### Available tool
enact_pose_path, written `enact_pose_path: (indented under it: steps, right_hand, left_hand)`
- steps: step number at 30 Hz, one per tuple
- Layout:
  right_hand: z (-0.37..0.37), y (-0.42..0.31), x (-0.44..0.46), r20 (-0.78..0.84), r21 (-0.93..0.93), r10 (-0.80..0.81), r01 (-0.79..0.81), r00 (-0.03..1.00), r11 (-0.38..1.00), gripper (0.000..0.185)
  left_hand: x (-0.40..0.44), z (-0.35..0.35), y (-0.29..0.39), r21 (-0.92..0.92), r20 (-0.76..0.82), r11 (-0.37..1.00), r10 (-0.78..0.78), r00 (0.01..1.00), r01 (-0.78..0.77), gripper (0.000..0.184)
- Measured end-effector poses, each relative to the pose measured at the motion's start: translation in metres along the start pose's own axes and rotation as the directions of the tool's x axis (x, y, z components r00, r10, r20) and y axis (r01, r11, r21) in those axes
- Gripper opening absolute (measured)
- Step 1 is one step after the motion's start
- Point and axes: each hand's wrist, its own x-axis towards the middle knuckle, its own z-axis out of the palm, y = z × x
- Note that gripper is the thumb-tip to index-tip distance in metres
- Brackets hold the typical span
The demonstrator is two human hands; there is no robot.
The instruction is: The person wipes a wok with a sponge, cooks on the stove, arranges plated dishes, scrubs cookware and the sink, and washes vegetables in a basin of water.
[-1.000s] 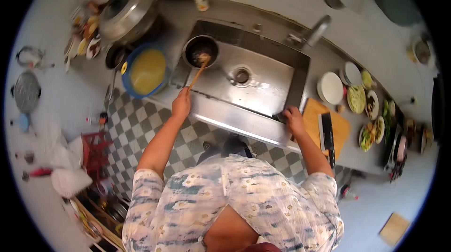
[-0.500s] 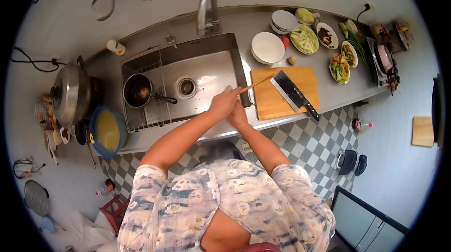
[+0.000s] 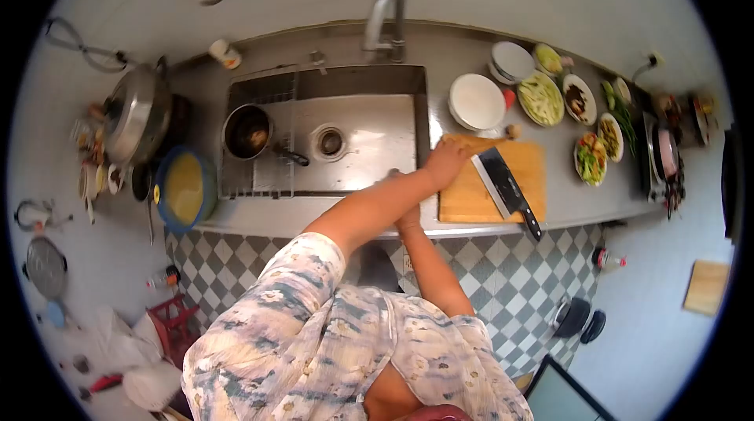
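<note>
My left hand (image 3: 446, 163) is at the upper left corner of the wooden cutting board (image 3: 458, 205), its fingers closed around the thin wooden chopsticks (image 3: 485, 140), which point right along the board's far edge. My right hand (image 3: 407, 215) is over the sink's front right corner, mostly hidden under my left forearm; its fingers are barely visible. A cleaver (image 3: 503, 184) with a black handle lies on the board, the handle sticking out past the near edge. A white bowl (image 3: 477, 102) stands just behind the board, beside a small brown round item (image 3: 513, 131).
Left of the board is the steel sink (image 3: 377, 162), with a small pot (image 3: 248, 132) on a wire rack. Plates of cut vegetables (image 3: 542, 99) stand at the right. A blue basin (image 3: 183, 217) and a large lidded pot (image 3: 137, 115) are at the left.
My left hand has moved right with the chopsticks, from over the sink to the board's corner. My hands have come apart, the right staying by the sink. The view has shifted.
</note>
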Motion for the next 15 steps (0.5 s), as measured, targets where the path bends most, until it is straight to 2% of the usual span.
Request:
enact_pose_path:
  steps: [1,3,4,5,6,7,9,10,11,13,15]
  right_hand:
    - [0.009,0.011,-0.003,0.016,-0.095,-0.077,0.078,0.997,0.992,0.041]
    - [0.007,0.006,-0.005,-0.005,0.153,0.078,-0.076,0.997,0.985,0.047]
    - [0.004,0.004,0.003,-0.060,-0.208,-0.022,0.009,0.998,0.978,0.044]
    - [-0.001,-0.001,0.014,-0.094,-0.542,-0.147,0.073,0.985,0.837,0.041]
    - [-0.011,-0.006,0.021,-0.150,0.037,0.092,-0.088,0.984,0.995,0.036]
    - [-0.021,-0.014,0.032,-0.039,0.589,0.332,-0.246,0.943,0.769,0.031]
    - [-0.036,-0.055,0.062,0.066,0.727,0.440,-0.345,0.896,0.594,0.029]
    - [-0.043,-0.091,0.079,0.126,0.785,0.484,-0.385,0.866,0.485,0.034]
    - [-0.046,-0.119,0.092,0.157,0.839,0.368,-0.320,0.916,0.440,0.035]
    - [-0.038,-0.185,0.120,0.308,0.920,0.316,-0.366,0.898,0.143,0.040]
    - [-0.020,-0.256,0.143,0.394,0.915,0.162,-0.403,0.905,0.025,0.041]
  left_hand:
    - [-0.010,-0.013,-0.001,-0.086,0.018,0.996,0.000,1.000,0.001,0.040]
    - [-0.041,-0.052,-0.003,-0.253,0.034,0.967,-0.018,0.999,0.026,0.040]
    - [-0.062,-0.069,-0.010,-0.310,-0.014,0.951,-0.026,1.000,0.021,0.041]
    - [-0.084,-0.086,-0.019,-0.365,-0.065,0.931,-0.035,0.997,0.009,0.042]
    - [-0.110,-0.103,-0.030,-0.426,-0.101,0.903,-0.105,0.989,0.052,0.042]
    - [-0.136,-0.122,-0.041,-0.466,-0.116,0.877,-0.189,0.975,0.115,0.041]
    - [-0.188,-0.157,-0.064,-0.555,-0.148,0.808,-0.332,0.932,0.199,0.038]
    - [-0.215,-0.167,-0.078,-0.627,-0.167,0.747,-0.408,0.898,0.223,0.037]
    - [-0.241,-0.177,-0.092,-0.697,-0.179,0.679,-0.478,0.860,0.232,0.036]
    - [-0.296,-0.207,-0.115,-0.737,-0.180,0.616,-0.574,0.799,0.277,0.040]
    - [-0.343,-0.226,-0.139,-0.818,-0.251,0.532,-0.673,0.696,0.220,0.045]
